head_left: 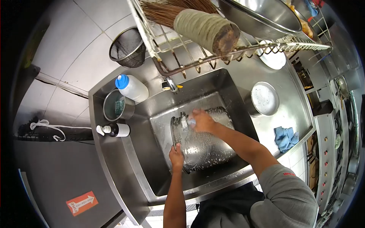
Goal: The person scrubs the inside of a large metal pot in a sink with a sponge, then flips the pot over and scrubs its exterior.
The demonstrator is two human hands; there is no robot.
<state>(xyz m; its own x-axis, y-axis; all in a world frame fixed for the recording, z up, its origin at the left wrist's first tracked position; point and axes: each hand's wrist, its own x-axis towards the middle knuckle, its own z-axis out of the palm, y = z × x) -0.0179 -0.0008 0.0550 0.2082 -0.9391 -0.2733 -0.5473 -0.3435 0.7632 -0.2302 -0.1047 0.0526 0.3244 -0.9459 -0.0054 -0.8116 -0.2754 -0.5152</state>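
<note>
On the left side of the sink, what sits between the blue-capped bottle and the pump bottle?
A round metal container, with a green pad inside, stands between the blue-capped bottle and pump bottle, in the head view.

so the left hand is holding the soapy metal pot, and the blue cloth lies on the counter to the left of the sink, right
One slip: the blue cloth lies on the counter to the right of the sink, as the head view shows.

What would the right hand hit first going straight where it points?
Ahead of the right hand lies what looks like a handle on the metal pot, likely met first; depth is unclear.
</note>
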